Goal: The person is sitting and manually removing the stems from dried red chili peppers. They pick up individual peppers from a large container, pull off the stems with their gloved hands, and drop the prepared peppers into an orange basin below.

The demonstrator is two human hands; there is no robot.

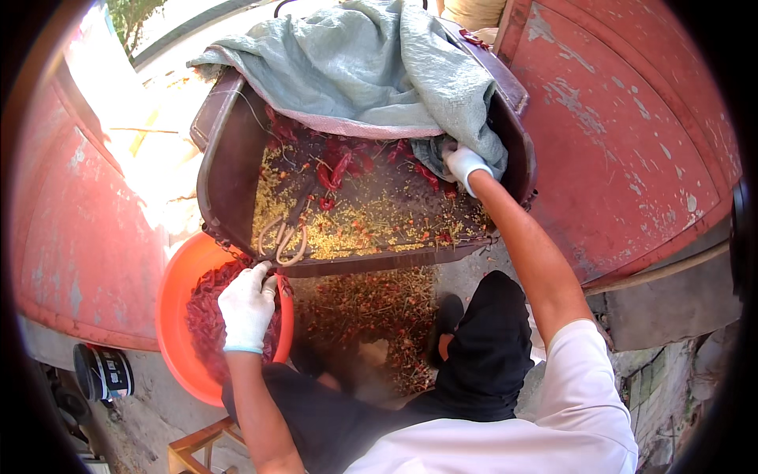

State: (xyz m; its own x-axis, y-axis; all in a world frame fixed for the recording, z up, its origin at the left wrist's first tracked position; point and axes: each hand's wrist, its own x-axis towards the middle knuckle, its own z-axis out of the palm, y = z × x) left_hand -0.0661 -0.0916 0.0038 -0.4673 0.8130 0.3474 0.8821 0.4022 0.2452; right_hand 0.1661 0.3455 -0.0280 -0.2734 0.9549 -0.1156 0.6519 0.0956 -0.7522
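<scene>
My gloved right hand [465, 166] grips a fold of a grey-green woven sack [367, 77], which is draped over the back of a dark cart bed [231, 148]. Yellow seeds [337, 237], dried red chillies [336, 172] and stem bits lie on the bed's floor. A pair of scissors [290, 243] with looped handles rests at its front left corner. My gloved left hand [249, 305] is at that corner, over an orange plastic basin [177, 343] of dried red chillies [204, 308]. Its thumb and fingertips are near each other; whether they pinch anything is unclear.
Stems and chilli debris [379, 308] cover the ground below the cart, between my feet. Red metal doors with peeling paint stand at the left [77, 237] and right [628, 130]. A black bucket [103, 372] lies at lower left, and a wooden stool [201, 441] is beside my left leg.
</scene>
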